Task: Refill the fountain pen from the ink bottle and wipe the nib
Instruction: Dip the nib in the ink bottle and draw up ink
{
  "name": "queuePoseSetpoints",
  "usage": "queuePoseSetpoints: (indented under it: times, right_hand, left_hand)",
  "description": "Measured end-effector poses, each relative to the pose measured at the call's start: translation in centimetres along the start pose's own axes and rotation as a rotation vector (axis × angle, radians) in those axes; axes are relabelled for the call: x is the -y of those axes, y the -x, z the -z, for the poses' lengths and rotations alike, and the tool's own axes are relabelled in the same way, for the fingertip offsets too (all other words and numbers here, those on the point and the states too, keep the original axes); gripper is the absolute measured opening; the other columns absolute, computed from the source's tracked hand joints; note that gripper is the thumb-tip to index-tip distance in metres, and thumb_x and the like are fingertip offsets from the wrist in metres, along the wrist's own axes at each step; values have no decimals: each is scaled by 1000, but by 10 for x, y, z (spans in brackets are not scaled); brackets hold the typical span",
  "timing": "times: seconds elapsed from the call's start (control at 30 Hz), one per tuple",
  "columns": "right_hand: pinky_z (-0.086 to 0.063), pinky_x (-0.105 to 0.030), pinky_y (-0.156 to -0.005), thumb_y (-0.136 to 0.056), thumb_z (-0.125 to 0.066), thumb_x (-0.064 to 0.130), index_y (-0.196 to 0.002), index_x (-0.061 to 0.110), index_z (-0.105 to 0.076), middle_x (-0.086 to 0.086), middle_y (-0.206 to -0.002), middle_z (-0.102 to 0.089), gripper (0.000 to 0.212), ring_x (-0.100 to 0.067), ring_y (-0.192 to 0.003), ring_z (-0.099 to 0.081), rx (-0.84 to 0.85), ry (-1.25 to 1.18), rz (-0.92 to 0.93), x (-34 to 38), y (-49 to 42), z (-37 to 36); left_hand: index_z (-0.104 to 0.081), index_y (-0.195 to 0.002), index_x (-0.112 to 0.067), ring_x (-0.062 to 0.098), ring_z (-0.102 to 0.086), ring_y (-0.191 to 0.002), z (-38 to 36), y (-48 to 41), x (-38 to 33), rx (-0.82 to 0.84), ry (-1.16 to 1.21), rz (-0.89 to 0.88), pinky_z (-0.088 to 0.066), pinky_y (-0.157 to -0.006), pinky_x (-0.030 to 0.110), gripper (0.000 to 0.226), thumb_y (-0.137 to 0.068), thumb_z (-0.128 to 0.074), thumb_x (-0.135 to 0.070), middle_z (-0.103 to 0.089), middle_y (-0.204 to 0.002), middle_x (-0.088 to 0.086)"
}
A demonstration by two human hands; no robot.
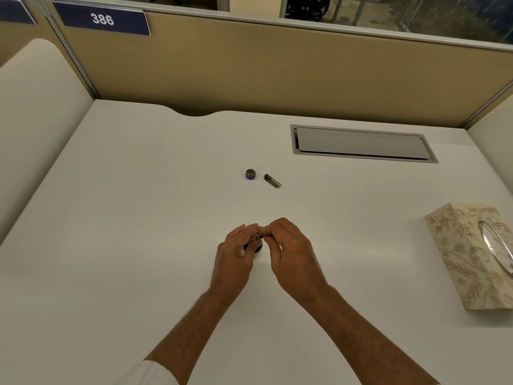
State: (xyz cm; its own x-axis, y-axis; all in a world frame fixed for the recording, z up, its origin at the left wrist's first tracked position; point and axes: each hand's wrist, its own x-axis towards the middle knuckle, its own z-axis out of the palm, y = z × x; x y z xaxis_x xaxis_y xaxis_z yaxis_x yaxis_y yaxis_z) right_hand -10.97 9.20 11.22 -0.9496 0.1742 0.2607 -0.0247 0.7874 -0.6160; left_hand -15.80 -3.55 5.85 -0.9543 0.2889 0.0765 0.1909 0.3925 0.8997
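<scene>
While both hands meet over ink bottle [258, 248], low centre of bench [138, 218], fountain pen [260, 236] sits between them, mostly hidden. Left hand [236, 252] fingers curl round pen body; right hand [291, 251] fingers pinch its upper end. Pen likely light, slim, smooth, inky: hold at grip section, never nib. Bottle looks glass, open, tippy: steady by sides. Bottle cap [250, 173], loose pen piece [272, 180] lie farther back; tissue box [469, 254] at right.

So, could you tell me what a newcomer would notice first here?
The left hand and right hand meet at the near centre of the desk, both pinching a fountain pen above the dark ink bottle. Behind them lie a round bottle cap and a short pen part; a floral tissue box sits at the right edge.
</scene>
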Motion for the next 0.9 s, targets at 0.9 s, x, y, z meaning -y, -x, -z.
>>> queuePoseSetpoints:
  times: [0.9]
  right_hand:
    - [-56, -29, -72, -89, -59, -7, -101, 10, -68, -3, -95, -67, 23, -19, -87, -62, -59, 32, 17, 16, -2, -3]
  left_hand:
    - [-69, -123, -15, 17, -65, -117, -3, 1, 3, -1, 88, 3, -45, -99, 8, 32, -93, -65, -4, -72, -124, 4]
